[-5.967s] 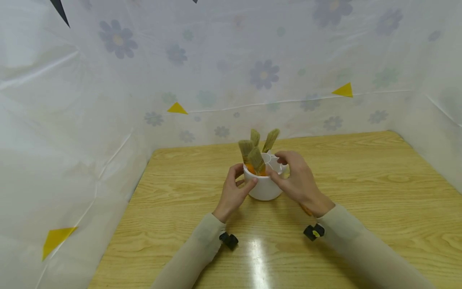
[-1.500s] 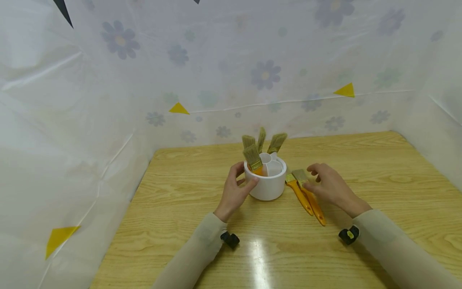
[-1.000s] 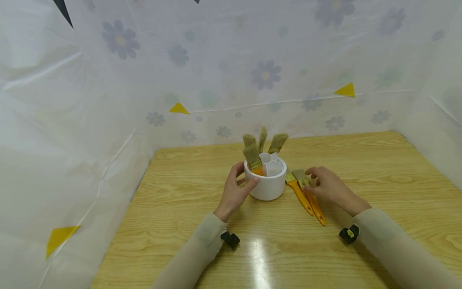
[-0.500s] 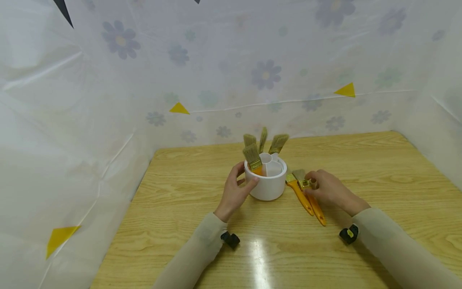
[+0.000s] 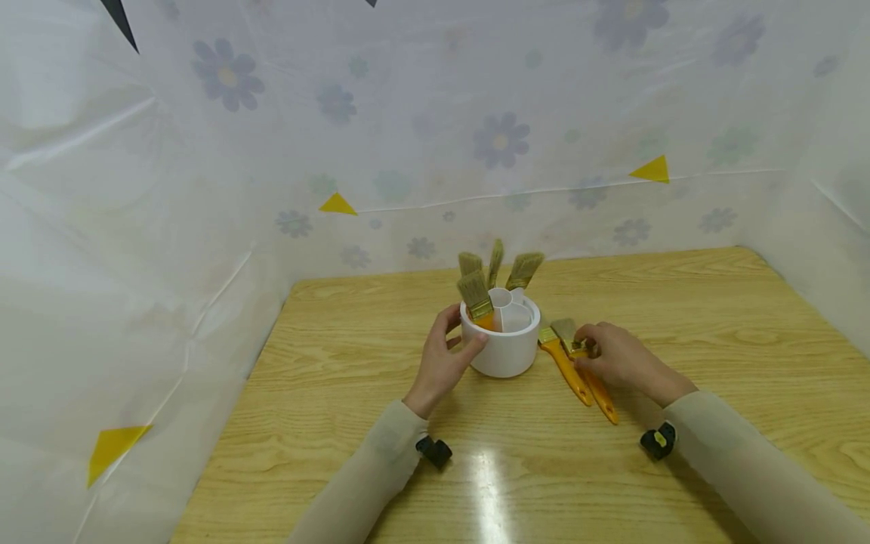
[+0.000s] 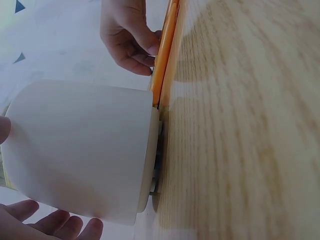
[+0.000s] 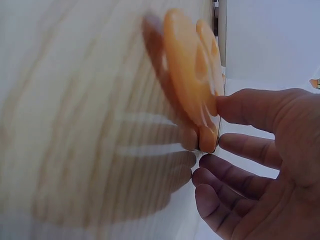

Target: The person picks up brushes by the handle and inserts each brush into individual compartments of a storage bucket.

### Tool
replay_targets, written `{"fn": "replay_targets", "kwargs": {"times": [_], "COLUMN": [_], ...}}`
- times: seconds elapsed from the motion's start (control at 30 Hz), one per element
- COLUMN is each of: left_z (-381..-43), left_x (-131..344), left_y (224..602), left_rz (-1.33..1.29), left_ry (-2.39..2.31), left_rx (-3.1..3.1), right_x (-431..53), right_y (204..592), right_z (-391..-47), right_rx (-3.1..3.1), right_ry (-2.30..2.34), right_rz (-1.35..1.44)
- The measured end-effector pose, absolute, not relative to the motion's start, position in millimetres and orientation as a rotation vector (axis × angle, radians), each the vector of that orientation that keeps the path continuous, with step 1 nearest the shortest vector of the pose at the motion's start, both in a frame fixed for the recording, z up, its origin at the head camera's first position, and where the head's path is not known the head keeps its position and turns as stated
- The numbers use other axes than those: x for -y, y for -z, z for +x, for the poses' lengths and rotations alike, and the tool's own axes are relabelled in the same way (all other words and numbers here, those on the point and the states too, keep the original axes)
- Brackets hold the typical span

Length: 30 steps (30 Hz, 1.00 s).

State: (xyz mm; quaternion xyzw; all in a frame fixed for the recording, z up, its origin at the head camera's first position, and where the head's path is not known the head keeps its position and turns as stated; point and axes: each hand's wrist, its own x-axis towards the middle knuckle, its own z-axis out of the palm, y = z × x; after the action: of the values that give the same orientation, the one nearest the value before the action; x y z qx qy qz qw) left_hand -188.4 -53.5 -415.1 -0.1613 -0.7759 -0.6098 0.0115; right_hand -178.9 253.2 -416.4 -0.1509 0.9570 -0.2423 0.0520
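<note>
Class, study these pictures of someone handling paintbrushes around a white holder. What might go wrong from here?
1. The right hand pinches the outer loose brush, close beside the inner loose brush, so lifting one might drag the other.
2. That grip is near the bristles, so the handle could swing.
3. The brushes inside the white holder lean different ways; a knock might shift them if the left hand slipped.

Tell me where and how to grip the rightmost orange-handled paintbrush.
Probably pinch its orange handle near the gold band, from the right, where the right hand is: its bristles point to the far side, and another orange-handled paintbrush and a white cylindrical holder crowd its left.
</note>
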Motion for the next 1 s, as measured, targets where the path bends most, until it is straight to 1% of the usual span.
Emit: {"fn": "replay_targets", "kwargs": {"times": [0.83,1.0], "left_z": [-188.6,-177.2], "left_x": [54.7,53.8], "left_y": [414.6,392.7], "left_rz": [-0.513,-0.517], "left_ry": [1.920,1.955], "left_rx": [2.409,2.399], "right_x": [-266.0,-267.2], "right_y": [414.3,415.6], "right_z": [-173.7,-173.4], "right_rx": [-2.939,-2.951], "right_ry": [0.653,0.638], "right_rz": [-0.457,-0.453]}}
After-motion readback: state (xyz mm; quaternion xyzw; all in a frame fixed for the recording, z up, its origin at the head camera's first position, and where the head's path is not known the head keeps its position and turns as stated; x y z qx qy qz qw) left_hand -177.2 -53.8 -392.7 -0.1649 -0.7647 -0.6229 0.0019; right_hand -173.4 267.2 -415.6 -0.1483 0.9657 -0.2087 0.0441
